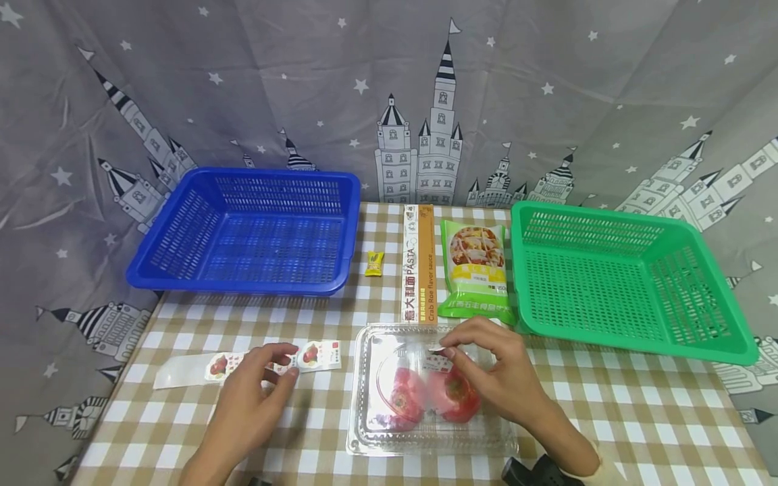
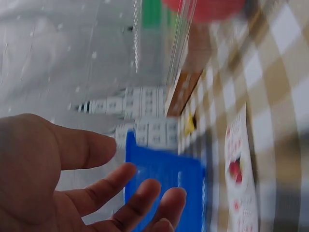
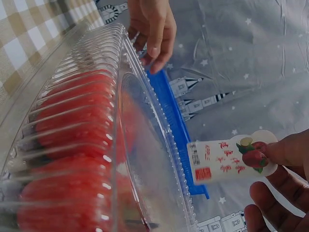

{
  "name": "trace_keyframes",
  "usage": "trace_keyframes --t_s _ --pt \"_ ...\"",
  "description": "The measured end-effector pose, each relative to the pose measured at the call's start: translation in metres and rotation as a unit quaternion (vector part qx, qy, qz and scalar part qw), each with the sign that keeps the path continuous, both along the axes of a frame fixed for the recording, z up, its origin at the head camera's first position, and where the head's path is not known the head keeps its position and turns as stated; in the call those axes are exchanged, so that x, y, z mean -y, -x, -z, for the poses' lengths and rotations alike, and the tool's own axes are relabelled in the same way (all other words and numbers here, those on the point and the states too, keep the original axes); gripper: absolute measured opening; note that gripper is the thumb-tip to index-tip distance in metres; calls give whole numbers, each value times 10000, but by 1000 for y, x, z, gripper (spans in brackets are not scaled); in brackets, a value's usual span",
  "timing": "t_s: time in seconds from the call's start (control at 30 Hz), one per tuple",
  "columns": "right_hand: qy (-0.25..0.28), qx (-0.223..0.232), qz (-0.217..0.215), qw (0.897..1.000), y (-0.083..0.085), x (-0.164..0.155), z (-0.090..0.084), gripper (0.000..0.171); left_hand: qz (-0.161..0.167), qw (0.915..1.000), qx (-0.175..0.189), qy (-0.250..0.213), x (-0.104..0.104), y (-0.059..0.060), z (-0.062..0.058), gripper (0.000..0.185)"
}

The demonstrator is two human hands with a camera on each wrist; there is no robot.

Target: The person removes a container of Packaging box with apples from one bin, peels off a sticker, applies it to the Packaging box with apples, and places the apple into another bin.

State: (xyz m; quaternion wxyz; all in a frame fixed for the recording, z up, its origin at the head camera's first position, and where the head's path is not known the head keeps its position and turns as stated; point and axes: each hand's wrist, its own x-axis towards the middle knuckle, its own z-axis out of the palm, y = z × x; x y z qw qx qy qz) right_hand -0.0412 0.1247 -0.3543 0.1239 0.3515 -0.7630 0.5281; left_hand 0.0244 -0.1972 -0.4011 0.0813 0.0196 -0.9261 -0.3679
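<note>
A clear plastic clamshell box (image 1: pixel 434 442), closed, stands at the front middle of the table, with red round fruits (image 1: pixel 404 401) showing through its lid. Above it, my right hand (image 1: pixel 501 374) pinches a sticker label (image 3: pixel 227 162) between thumb and fingers. Fruit pictures and red characters are printed on this label, which hangs apart from the lid in the right wrist view. My left hand (image 1: pixel 252 398) hovers left of the box with relaxed fingers and holds nothing. Beneath and beyond it lies a strip of labels (image 1: pixel 188 371), partly hidden by the hand.
A blue basket (image 1: pixel 243 287) stands at the back left, a green basket (image 1: pixel 644 341) at the back right. Between them lie a small yellow packet (image 1: pixel 374 264), a long pasta box (image 1: pixel 419 263) and a green food bag (image 1: pixel 477 270). A grey castle-print curtain (image 1: pixel 304 81) hangs behind.
</note>
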Motion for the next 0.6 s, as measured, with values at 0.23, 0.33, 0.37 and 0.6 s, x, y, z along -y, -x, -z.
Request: trace_keyframes --t_s 0.23,0.33,0.37,0.6 --pt "60 75 27 10000 -1 0 -1 25 625 9937 595 -716 -27 4 8 48" --pt "60 119 38 9999 -1 0 0 25 795 9884 931 -900 -37 5 13 59" --pt "59 120 40 9999 0 0 2 25 835 9868 1034 -924 -40 5 14 61" --pt "40 298 -38 9995 6 -6 27 26 1096 9829 1194 -879 -54 3 20 63"
